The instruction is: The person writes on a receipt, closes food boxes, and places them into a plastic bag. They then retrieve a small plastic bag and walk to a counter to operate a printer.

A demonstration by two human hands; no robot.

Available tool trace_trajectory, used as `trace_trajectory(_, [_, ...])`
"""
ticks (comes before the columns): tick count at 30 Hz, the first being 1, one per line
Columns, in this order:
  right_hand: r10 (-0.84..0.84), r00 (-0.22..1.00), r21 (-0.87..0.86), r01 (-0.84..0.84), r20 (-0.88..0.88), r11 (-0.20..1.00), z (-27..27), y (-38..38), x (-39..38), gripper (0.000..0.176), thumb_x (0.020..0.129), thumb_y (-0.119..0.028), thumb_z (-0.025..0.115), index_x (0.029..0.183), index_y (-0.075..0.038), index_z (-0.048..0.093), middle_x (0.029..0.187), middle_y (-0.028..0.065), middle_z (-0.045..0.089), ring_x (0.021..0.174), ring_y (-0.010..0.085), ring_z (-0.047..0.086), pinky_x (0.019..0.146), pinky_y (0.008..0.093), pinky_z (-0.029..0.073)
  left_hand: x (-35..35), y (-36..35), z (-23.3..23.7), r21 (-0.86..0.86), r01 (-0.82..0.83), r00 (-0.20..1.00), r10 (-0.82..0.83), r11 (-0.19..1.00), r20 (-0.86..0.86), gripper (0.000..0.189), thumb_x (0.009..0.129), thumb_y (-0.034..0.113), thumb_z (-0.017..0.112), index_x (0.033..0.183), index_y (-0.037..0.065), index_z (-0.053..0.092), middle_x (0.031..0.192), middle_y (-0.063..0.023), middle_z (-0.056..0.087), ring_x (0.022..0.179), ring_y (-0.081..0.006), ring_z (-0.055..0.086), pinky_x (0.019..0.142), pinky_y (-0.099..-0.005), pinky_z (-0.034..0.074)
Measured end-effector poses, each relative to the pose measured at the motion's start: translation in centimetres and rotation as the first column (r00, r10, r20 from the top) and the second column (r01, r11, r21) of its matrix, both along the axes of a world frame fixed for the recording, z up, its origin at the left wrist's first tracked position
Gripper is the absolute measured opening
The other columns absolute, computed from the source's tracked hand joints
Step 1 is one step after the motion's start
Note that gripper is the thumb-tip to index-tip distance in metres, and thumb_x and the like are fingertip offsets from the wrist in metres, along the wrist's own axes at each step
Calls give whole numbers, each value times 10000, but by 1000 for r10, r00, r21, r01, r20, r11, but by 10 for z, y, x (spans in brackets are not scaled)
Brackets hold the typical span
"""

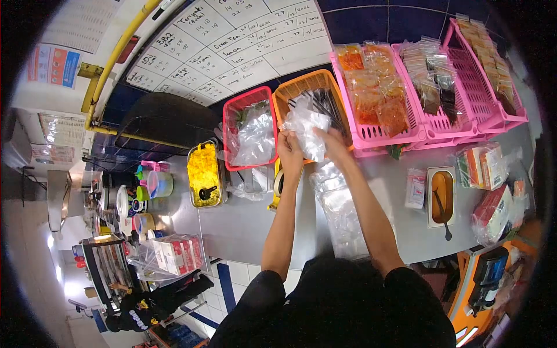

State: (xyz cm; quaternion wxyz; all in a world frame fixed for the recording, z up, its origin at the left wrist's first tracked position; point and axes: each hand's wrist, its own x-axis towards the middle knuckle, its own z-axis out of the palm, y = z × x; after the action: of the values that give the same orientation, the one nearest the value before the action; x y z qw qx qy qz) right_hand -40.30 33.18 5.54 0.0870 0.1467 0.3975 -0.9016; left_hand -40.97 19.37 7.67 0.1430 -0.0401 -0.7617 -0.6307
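A crinkled clear plastic bag [309, 124] is held up between my two hands, over the near side of an orange basket [301, 80]. My left hand [289, 147] has its fingers pinched on the bag's left edge. On the right edge, my right hand [335, 145] grips the same bag, its fingertips partly hidden by the plastic. More packets lie inside the orange basket. To the left stands a red basket [230, 124] holding clear plastic bags [257, 132]. Below my right hand, a pile of flat clear bags [341, 211] lies on the steel table [243, 232].
A container of yellow food [203, 174] with a black utensil stands left. Pink baskets [400, 140] of filled packets line the back right. Nearer are a metal pan of orange sauce [444, 180] and wrapped packs [493, 209]. Another person [142, 307] stands far left.
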Motion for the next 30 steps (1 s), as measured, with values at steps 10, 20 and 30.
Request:
trace_trajectory(10, [97, 995, 110, -93, -27, 990, 4, 2, 1, 348, 925, -223, 697, 1171, 17, 642, 1069, 71, 692, 948, 146, 657, 815, 306, 522, -2, 5, 18, -224, -16, 1000, 22, 974, 21, 152, 997, 151, 568, 982, 0, 579, 818, -36, 571, 819, -125, 533, 745, -287, 449])
trace_trajectory(20, [39, 994, 225, -61, 99, 973, 32, 6, 6, 314, 919, -219, 703, 1125, 14, 662, 1003, 42, 691, 870, 130, 653, 756, 285, 524, -1, -11, 25, -368, 77, 995, -95, 926, -29, 69, 940, 26, 565, 976, -4, 615, 771, -41, 587, 740, -136, 553, 696, -295, 462])
trace_trajectory(30, [46, 995, -16, -47, -88, 999, -14, -1, -6, 336, 916, -246, 717, 1167, -29, 666, 996, 44, 713, 836, 118, 677, 740, 288, 552, -3, -8, 6, -272, 83, 993, -101, 959, -53, 133, 955, 83, 578, 903, -24, 636, 811, -100, 659, 777, -176, 599, 754, -322, 477])
